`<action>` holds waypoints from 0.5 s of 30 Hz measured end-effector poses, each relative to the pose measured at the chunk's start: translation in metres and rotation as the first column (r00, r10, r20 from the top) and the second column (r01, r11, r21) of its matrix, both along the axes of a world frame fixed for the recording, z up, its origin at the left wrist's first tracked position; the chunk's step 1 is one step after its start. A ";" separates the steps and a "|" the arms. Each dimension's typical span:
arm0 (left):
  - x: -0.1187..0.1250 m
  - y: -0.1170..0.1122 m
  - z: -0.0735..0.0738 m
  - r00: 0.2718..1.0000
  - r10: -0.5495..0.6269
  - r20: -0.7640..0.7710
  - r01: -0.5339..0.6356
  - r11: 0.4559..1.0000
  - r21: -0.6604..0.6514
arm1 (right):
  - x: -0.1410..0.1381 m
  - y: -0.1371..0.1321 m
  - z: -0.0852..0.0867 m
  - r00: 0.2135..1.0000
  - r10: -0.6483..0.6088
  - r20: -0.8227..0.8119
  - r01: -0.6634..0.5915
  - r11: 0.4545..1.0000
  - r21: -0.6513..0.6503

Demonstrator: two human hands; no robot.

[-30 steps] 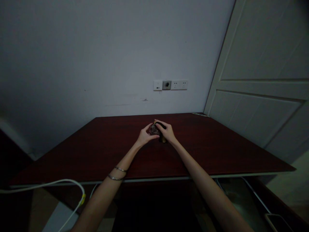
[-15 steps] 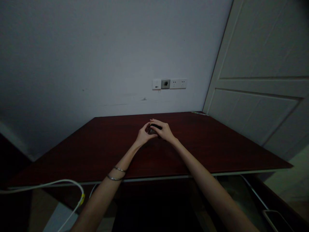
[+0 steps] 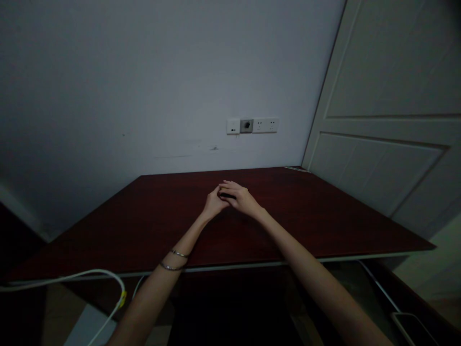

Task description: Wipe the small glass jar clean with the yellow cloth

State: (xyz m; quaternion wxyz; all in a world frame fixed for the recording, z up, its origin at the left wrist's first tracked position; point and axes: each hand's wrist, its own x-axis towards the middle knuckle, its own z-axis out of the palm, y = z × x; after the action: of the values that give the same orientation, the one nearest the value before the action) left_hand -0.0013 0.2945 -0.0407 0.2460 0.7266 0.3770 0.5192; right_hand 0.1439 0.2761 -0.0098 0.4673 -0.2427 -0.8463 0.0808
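Both my hands meet at the middle of a dark red table [image 3: 144, 226]. My left hand [image 3: 213, 205], with two thin bracelets on its wrist, curls round a small dark object [image 3: 226, 195] from the left. My right hand [image 3: 240, 199] lies over the same object from the right and above, fingers closed on it. Only a black sliver of the object shows between the fingers; the dim light and the hands hide the rest, so I cannot name it.
A white wall stands behind the table with a row of sockets [image 3: 252, 126]. A white panelled door [image 3: 389, 125] closes the right side. A white cable with a yellow tag [image 3: 108, 278] hangs below the table's front left edge.
My hands have closed in over the small object and shifted slightly left. A clear and a brownish part visible one second ago are now covered by my fingers.
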 end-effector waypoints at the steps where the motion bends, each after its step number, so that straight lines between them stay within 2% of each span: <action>1: 0.001 -0.001 0.000 1.000 -0.004 0.004 0.004 1.000 -0.010 | 0.000 0.004 0.000 0.998 -0.034 -0.051 0.033 0.999 -0.020; 5: 0.002 0.000 0.000 1.000 -0.003 0.029 0.004 0.999 -0.038 | 0.000 0.015 -0.004 0.965 -0.132 -0.225 0.112 0.988 -0.103; 9: 0.000 0.005 -0.003 0.999 0.035 0.023 -0.034 0.998 -0.048 | -0.001 0.007 -0.009 0.981 -0.066 -0.185 0.051 0.995 -0.080; 12: 0.000 0.007 -0.004 0.996 0.007 0.090 0.000 0.997 -0.073 | 0.002 -0.001 -0.010 0.988 0.000 -0.153 -0.013 0.996 -0.084; 15: 0.002 0.005 -0.002 0.985 -0.070 0.158 0.087 0.991 -0.103 | 0.006 0.000 -0.008 0.960 -0.018 -0.281 -0.030 0.986 -0.165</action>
State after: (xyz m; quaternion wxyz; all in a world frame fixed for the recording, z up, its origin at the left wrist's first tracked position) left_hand 0.0010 0.2995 -0.0431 0.3340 0.6839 0.3558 0.5423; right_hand 0.1498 0.2759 -0.0181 0.5605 -0.2646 -0.7621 0.1870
